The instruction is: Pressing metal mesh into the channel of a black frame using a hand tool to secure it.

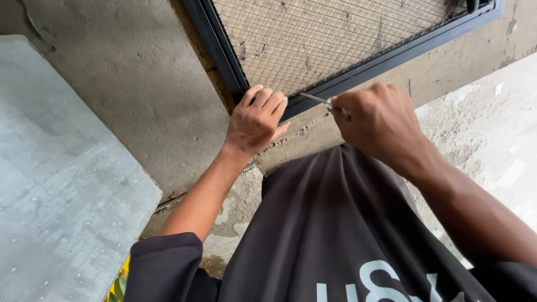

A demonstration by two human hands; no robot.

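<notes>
Head view, looking down over a dark shirt [335, 223]: the work in hand is at the near corner of a dark metal frame [358, 70] filled with wire mesh [335, 33], which lies on the concrete floor [145, 84]. The left hand [254, 120] is curled shut over the frame's edge, fingers folded onto the bar and pinning it, wrist bent back and forearm running down to the left. The right hand [380, 120] is closed in a fist around a thin metal tool [316, 99], whose slender tip points left toward the frame bar, just beside the left hand's fingers; what kind of tool it is cannot be told. To do this well, I would judge that the holding hand should press firmly so the frame cannot shift, while the tool tip stays low against the bar and clear of the left fingertips. A grey metal sheet [61, 184] lies well apart at the left.
</notes>
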